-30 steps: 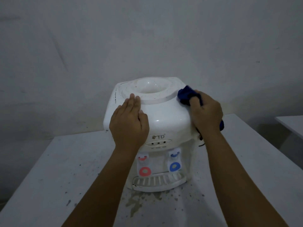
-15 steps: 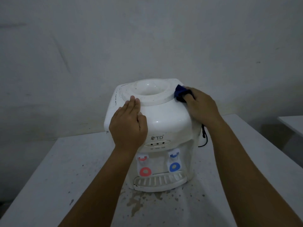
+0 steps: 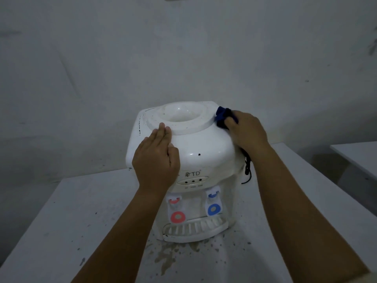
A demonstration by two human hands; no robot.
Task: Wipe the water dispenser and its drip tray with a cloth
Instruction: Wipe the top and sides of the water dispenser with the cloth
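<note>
A white tabletop water dispenser (image 3: 204, 148) stands on a stained white table (image 3: 71, 221), with a red tap (image 3: 177, 216) and a blue tap (image 3: 213, 209) above its slotted drip tray (image 3: 193, 229). My left hand (image 3: 156, 158) lies flat on the dispenser's top left front, fingers straight and reaching the raised ring. My right hand (image 3: 246, 131) grips a dark blue cloth (image 3: 221, 117) and presses it against the top right corner, beside the ring. Most of the cloth is hidden under the hand.
A black cord (image 3: 247, 168) hangs down the dispenser's right side. Brown stains and dark specks (image 3: 165, 256) mark the table in front of the tray. A grey wall stands close behind. The corner of a second white table (image 3: 357, 158) shows at the right.
My right hand has moved the cloth up from the dispenser's right side onto its top right corner. The left hand has stayed in place on top.
</note>
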